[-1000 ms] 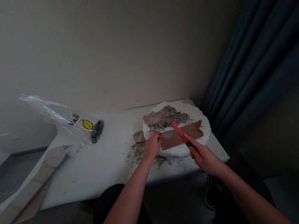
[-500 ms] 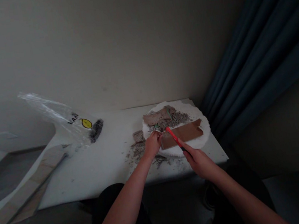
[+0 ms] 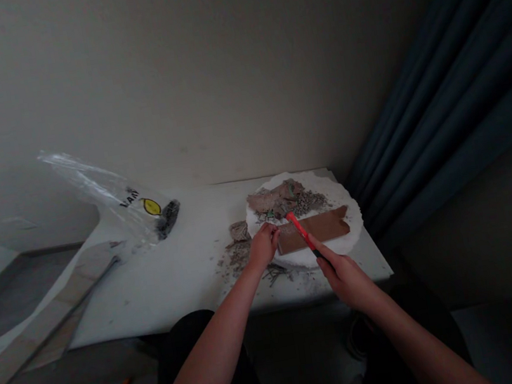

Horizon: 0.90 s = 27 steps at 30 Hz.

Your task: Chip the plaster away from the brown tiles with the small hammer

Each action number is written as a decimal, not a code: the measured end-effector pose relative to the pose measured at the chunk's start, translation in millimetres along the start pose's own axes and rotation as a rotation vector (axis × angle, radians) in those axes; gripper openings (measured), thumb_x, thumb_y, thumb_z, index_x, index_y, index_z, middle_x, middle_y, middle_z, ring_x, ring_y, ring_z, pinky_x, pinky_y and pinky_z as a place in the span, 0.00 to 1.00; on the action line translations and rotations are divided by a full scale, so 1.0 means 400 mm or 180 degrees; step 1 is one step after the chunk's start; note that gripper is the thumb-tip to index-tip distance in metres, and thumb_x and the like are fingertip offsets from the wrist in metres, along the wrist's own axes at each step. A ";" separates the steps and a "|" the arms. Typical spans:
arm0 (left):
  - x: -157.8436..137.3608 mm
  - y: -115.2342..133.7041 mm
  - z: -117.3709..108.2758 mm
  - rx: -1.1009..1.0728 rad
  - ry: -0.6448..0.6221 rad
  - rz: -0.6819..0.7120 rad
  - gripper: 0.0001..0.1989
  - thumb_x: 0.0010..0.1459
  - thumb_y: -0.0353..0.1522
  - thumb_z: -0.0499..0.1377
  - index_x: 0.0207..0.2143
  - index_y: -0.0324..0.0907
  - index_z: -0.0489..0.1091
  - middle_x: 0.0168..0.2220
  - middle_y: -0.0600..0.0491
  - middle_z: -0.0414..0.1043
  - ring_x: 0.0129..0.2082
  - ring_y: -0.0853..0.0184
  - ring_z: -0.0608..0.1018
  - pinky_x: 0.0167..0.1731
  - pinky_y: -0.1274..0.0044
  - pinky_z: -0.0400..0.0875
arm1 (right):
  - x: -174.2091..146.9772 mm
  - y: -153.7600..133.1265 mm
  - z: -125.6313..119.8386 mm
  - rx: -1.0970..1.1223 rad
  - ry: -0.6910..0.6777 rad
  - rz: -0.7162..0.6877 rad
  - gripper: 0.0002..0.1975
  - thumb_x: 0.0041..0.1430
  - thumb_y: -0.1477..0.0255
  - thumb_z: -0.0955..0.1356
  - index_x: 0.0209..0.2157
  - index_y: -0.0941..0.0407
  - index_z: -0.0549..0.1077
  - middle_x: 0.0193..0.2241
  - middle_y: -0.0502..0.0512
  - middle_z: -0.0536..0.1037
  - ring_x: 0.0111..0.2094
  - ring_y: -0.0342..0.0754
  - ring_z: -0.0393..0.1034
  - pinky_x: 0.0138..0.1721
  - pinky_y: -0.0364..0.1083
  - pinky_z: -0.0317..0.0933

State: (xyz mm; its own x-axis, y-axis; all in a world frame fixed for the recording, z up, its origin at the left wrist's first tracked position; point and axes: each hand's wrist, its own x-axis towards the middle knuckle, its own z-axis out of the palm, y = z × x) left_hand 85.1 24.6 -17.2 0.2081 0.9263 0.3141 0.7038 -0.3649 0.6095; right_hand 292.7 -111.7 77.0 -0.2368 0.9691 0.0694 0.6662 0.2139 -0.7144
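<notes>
My right hand [image 3: 345, 273] is closed around the black grip of a hammer-like tool [image 3: 298, 227] with a red shaft. Its far end is over the upper edge of a flat brown board [image 3: 322, 228], close to my left fingertips; the exact shape of its head is hard to make out. At the board's left end my left hand [image 3: 264, 246] is pinched shut, and whatever is in its fingertips is too small to name. The board lies on a white, ragged-edged round mat [image 3: 353, 238]. Behind it are crumpled brown wrapping [image 3: 269, 199] and a heap of grey fragments [image 3: 310, 201].
The white table [image 3: 169, 288] carries more grey crumbs [image 3: 235, 260] left of the mat. A clear plastic bag [image 3: 115, 197] with dark contents stands farther left, near long flat strips [image 3: 57, 311] overhanging the front edge. A blue curtain [image 3: 454, 98] hangs on the right.
The view has shifted slightly. Both hands stay at nearly the same place on the board, and the red tool's far end remains near my left fingertips.
</notes>
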 end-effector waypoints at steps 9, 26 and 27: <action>-0.010 -0.009 0.012 -0.0030 0.0077 0.0006 0.11 0.64 0.35 0.51 0.37 0.40 0.70 0.39 0.48 0.73 0.39 0.65 0.75 0.41 0.74 0.69 | -0.004 0.010 0.019 0.0078 -0.0059 -0.0024 0.28 0.68 0.69 0.57 0.68 0.55 0.54 0.39 0.61 0.80 0.41 0.54 0.74 0.44 0.48 0.64; -0.022 -0.009 0.019 0.0156 0.0155 0.0019 0.11 0.65 0.35 0.50 0.37 0.40 0.70 0.40 0.49 0.73 0.40 0.66 0.75 0.42 0.75 0.68 | -0.004 0.009 0.024 -0.0032 -0.0082 -0.0073 0.28 0.68 0.70 0.57 0.68 0.56 0.54 0.36 0.61 0.80 0.33 0.52 0.75 0.38 0.46 0.65; -0.022 -0.009 0.019 0.0182 0.0144 0.0035 0.11 0.65 0.35 0.50 0.37 0.41 0.70 0.40 0.50 0.73 0.40 0.67 0.75 0.42 0.76 0.68 | -0.005 0.007 0.022 -0.0018 -0.0048 -0.0080 0.28 0.68 0.70 0.57 0.68 0.56 0.53 0.37 0.61 0.80 0.34 0.52 0.75 0.39 0.46 0.65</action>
State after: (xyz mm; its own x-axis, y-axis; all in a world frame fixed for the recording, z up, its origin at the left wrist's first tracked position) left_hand 85.9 18.3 -27.7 0.1860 0.9166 0.3540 0.7397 -0.3678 0.5636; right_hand 289.0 -114.2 68.6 -0.2641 0.9614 0.0768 0.6638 0.2389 -0.7087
